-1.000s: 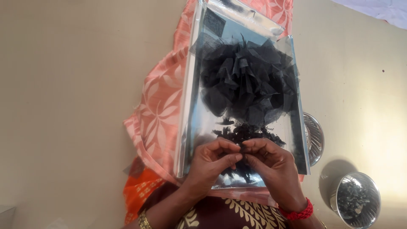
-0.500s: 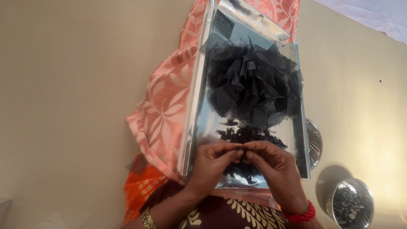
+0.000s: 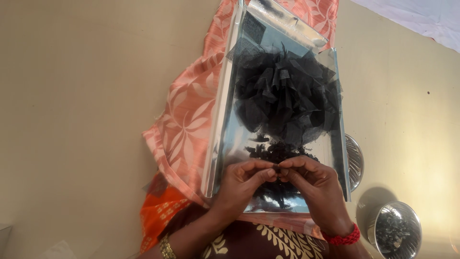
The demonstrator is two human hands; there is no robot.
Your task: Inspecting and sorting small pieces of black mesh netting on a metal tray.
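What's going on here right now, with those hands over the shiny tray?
A person's left hand and right hand meet fingertip to fingertip, pinching a small black piece above a shiny metal tray. The tray holds a heap of black net fabric squares and a smaller pile of dark bits. A round steel bowl of dark bits sits to the right.

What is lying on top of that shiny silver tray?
On the shiny silver tray: a heap of black net pieces and small dark rolled bits. The hands hide the nearer bits.
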